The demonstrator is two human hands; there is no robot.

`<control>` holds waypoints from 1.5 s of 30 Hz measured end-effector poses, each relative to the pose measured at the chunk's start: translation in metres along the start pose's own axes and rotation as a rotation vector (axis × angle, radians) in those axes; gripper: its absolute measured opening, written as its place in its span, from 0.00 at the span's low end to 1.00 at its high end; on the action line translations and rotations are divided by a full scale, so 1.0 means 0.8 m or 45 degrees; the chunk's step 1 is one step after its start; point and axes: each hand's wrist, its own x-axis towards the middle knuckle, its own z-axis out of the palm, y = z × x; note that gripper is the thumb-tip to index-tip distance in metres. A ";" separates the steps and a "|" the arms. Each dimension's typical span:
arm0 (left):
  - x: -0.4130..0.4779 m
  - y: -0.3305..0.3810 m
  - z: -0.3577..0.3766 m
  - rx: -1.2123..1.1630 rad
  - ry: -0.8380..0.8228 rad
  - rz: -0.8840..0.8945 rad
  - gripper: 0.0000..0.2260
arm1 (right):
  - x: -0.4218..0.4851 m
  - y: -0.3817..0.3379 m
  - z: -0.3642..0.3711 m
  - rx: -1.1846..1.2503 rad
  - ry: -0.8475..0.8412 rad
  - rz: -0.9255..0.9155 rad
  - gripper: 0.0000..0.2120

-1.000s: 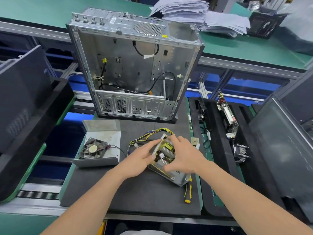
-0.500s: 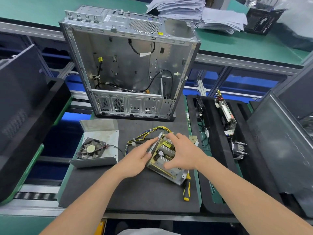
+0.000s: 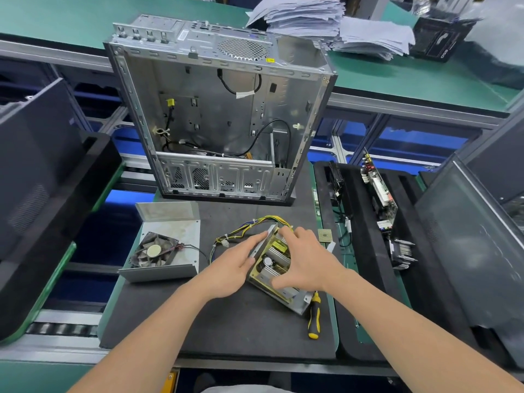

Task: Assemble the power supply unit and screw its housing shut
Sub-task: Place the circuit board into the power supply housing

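The open power supply base (image 3: 276, 268), a metal tray with a yellow circuit board and a bundle of yellow and black wires (image 3: 249, 226), lies on the dark mat (image 3: 226, 330). My left hand (image 3: 235, 265) presses with straight fingers against its left metal wall. My right hand (image 3: 304, 259) spans the board, fingers on the far end and thumb on the near part. The housing cover (image 3: 167, 245), a bent metal sheet carrying a black fan (image 3: 154, 251), lies to the left. A black and yellow screwdriver (image 3: 314, 316) lies at the unit's near right corner.
An empty computer case (image 3: 221, 109) stands upright at the back of the mat. Black foam trays (image 3: 365, 222) on the right hold circuit boards and a heatsink. A small chip (image 3: 325, 235) lies right of the unit. Dark side panels flank both sides; paper stacks (image 3: 326, 21) lie on the far bench.
Both hands stay on the power supply with only slight shifts; the unit has barely moved. The camera view has tilted a little.
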 end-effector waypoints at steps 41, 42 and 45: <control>0.023 0.037 0.026 0.686 -0.036 0.258 0.30 | 0.026 0.059 -0.033 -0.102 -0.318 0.282 0.16; 0.024 0.037 0.026 0.696 -0.046 0.261 0.30 | 0.026 0.061 -0.032 -0.101 -0.317 0.274 0.17; 0.028 0.034 0.027 0.676 -0.051 0.248 0.29 | 0.025 0.070 -0.033 -0.038 -0.315 0.236 0.17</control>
